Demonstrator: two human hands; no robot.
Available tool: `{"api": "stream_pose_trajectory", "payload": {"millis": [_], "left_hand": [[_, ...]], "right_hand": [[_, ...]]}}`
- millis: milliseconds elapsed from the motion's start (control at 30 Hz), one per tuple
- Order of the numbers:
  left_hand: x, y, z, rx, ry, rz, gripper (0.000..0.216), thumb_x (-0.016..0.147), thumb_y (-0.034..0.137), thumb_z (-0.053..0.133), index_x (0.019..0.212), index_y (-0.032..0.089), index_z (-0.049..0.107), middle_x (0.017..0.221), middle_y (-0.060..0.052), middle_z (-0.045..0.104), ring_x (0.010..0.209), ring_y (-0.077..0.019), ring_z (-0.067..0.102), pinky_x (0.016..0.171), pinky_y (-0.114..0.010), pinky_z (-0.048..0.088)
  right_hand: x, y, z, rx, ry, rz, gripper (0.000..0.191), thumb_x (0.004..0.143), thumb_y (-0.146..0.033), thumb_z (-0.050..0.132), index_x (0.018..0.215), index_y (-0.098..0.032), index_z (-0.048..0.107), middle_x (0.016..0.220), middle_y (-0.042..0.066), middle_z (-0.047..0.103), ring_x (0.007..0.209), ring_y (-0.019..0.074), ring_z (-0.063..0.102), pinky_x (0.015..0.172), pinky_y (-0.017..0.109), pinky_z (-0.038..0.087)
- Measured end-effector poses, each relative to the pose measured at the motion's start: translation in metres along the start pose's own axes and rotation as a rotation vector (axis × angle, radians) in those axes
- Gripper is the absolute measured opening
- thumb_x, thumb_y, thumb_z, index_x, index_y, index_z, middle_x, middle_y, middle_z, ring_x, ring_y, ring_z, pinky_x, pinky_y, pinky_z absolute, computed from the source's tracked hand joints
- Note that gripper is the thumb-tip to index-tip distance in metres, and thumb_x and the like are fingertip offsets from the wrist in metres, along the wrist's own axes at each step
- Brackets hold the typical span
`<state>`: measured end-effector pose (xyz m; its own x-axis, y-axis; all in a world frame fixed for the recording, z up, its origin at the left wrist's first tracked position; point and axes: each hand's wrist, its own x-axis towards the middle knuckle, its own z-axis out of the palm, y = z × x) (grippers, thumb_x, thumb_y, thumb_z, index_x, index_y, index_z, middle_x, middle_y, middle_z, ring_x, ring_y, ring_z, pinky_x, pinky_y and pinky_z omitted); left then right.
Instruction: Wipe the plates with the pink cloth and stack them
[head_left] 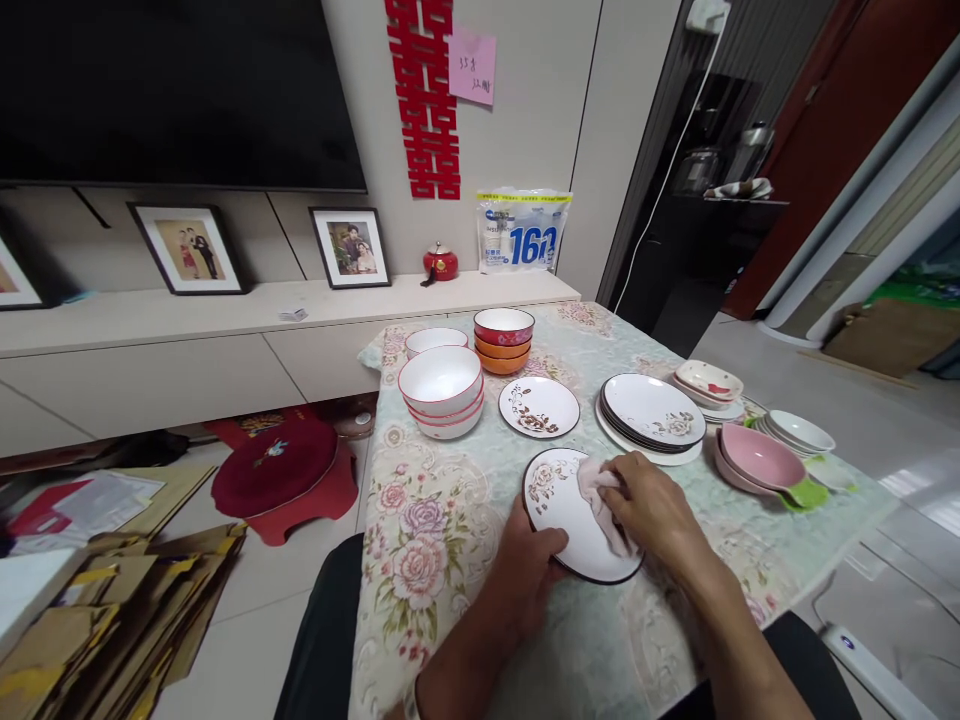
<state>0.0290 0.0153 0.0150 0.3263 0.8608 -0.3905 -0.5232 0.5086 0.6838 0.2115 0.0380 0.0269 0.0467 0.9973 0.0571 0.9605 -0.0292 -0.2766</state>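
My left hand (pixel 531 556) grips the near left edge of a white plate (pixel 574 535) with a dark rim and brown rose print, thumb on its face. In my right hand (pixel 651 500) is a bunched pale pink cloth (pixel 600 505), pressed on the plate's right side. The plate is tilted a little above the table. Just beyond it lies a smaller plate (pixel 517 400) with the same floral print. A stack of dark-rimmed plates (pixel 637 400) stands to the right of that one. What lies under the cloth is hidden.
White bowls with red rims (pixel 440 385) and red and orange bowls (pixel 503 335) are stacked at the back left of the flowered tablecloth (pixel 435 520). Pink dishes (pixel 761 458) and small white bowls (pixel 801 430) stand right. A red stool (pixel 300 490) and flattened cardboard (pixel 135 610) are on the floor.
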Motion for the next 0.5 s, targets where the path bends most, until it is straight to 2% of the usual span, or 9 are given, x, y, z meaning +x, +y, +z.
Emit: {"api": "stream_pose_trajectory", "payload": {"millis": [100, 200, 267, 367, 433, 500], "left_hand": [[0.001, -0.002, 0.0, 0.005, -0.018, 0.022, 0.086, 0.052, 0.002, 0.057, 0.136, 0.019, 0.049, 0.114, -0.011, 0.072, 0.098, -0.0272, 0.066, 0.08, -0.037, 0.054], [0.002, -0.004, -0.003, -0.018, -0.052, 0.038, 0.084, 0.052, -0.001, 0.055, 0.133, 0.02, 0.05, 0.108, -0.008, 0.072, 0.092, -0.0229, 0.066, 0.076, -0.031, 0.052], [0.003, -0.004, -0.005, -0.039, -0.081, 0.037, 0.081, 0.052, -0.002, 0.054, 0.129, 0.02, 0.052, 0.104, -0.005, 0.071, 0.087, -0.0201, 0.065, 0.073, -0.029, 0.05], [0.003, -0.002, -0.005, -0.041, -0.08, 0.018, 0.071, 0.05, -0.002, 0.055, 0.119, 0.018, 0.056, 0.093, -0.002, 0.069, 0.08, -0.0178, 0.063, 0.069, -0.027, 0.047], [0.002, 0.0, -0.004, -0.015, -0.075, -0.005, 0.069, 0.049, -0.002, 0.055, 0.115, 0.017, 0.057, 0.087, -0.002, 0.068, 0.078, -0.0178, 0.062, 0.067, -0.027, 0.046], [0.001, 0.001, -0.003, 0.012, -0.086, -0.019, 0.073, 0.047, -0.001, 0.054, 0.118, 0.017, 0.056, 0.088, -0.002, 0.069, 0.078, -0.0187, 0.063, 0.065, -0.027, 0.046]], "right_hand": [[0.001, -0.012, 0.012, 0.007, 0.039, -0.073, 0.028, 0.092, -0.016, 0.047, 0.113, -0.012, 0.066, 0.111, 0.017, 0.064, 0.1, 0.0296, 0.059, 0.078, 0.036, 0.042], [0.0, -0.028, 0.017, 0.085, 0.056, -0.238, 0.035, 0.093, -0.012, 0.046, 0.124, -0.013, 0.064, 0.124, 0.017, 0.063, 0.109, 0.0298, 0.056, 0.089, 0.039, 0.043], [-0.002, -0.038, 0.016, 0.186, 0.016, -0.389, 0.036, 0.092, -0.012, 0.05, 0.125, -0.018, 0.064, 0.129, 0.013, 0.063, 0.112, 0.0277, 0.055, 0.096, 0.041, 0.042], [-0.006, -0.041, 0.009, 0.354, -0.102, -0.574, 0.034, 0.089, -0.012, 0.057, 0.12, -0.023, 0.067, 0.127, 0.007, 0.064, 0.114, 0.0234, 0.056, 0.101, 0.038, 0.041], [-0.007, -0.033, 0.005, 0.423, -0.16, -0.583, 0.032, 0.089, -0.014, 0.06, 0.116, -0.026, 0.069, 0.122, 0.005, 0.065, 0.113, 0.0209, 0.058, 0.098, 0.034, 0.043], [-0.006, -0.021, 0.003, 0.396, -0.137, -0.452, 0.028, 0.09, -0.017, 0.06, 0.114, -0.026, 0.071, 0.114, 0.005, 0.065, 0.106, 0.0204, 0.06, 0.091, 0.031, 0.046]]}}
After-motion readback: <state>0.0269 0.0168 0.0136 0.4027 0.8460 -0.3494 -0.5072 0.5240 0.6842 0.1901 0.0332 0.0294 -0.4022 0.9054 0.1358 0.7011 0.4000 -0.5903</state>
